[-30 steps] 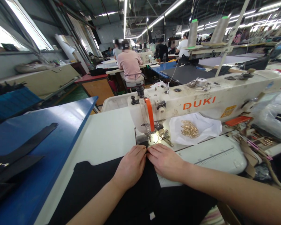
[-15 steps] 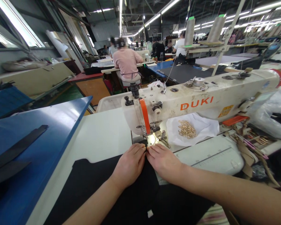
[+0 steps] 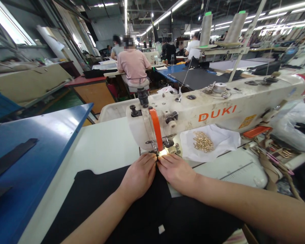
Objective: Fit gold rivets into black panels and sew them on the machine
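Observation:
A cream sewing machine [image 3: 218,105] marked DUKI stands across the white table [image 3: 106,145]. Black fabric [image 3: 96,200] lies on the table in front of it and runs up to the lit needle area. My left hand [image 3: 139,176] and my right hand [image 3: 176,173] rest side by side on the fabric. Their fingertips are pressed together on the fabric's edge right below the presser foot [image 3: 159,152]. The fingers of both hands are curled down onto the cloth.
A white cloth [image 3: 218,139] with several small gold metal fittings [image 3: 203,141] lies under the machine arm. Brown straps and buckles [image 3: 274,152] lie at the right. A blue table [image 3: 40,152] with black strips stands left. Other people sit at machines behind.
Both hands have slid forward with the fabric edge, closer under the presser foot. The view has shifted slightly to the right.

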A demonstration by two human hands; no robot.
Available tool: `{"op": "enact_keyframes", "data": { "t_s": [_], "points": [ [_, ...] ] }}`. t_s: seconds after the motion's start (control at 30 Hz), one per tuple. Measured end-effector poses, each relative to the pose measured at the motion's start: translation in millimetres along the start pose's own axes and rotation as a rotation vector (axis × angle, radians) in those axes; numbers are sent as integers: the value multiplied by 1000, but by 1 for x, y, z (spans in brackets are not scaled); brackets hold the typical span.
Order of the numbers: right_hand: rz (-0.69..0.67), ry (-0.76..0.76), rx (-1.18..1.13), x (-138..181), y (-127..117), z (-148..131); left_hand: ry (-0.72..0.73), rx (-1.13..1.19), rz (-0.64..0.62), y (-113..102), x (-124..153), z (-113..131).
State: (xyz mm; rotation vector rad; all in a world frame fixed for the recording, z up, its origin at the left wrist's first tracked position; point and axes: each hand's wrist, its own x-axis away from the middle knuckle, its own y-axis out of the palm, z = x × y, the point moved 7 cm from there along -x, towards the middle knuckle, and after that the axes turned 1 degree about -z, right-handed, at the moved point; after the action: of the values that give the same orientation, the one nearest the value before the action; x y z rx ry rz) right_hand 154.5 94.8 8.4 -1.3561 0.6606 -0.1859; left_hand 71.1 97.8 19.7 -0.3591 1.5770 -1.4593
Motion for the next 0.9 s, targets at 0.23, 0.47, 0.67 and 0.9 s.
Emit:
{"op": "enact_keyframes", "data": {
  "t_s": [0.23,0.47,0.67,0.9],
  "points": [
    [-8,-9,17,0,1,3,7,-4,-2,1,-2,0],
    [-4,-2,20,0,0,4,2,-7,3,2,-3,-2],
    [6,16,5,0,2,4,-4,0,15,0,-4,-2],
    [4,12,29,-1,2,4,-11,-11,15,1,-2,-1]
  ]
}}
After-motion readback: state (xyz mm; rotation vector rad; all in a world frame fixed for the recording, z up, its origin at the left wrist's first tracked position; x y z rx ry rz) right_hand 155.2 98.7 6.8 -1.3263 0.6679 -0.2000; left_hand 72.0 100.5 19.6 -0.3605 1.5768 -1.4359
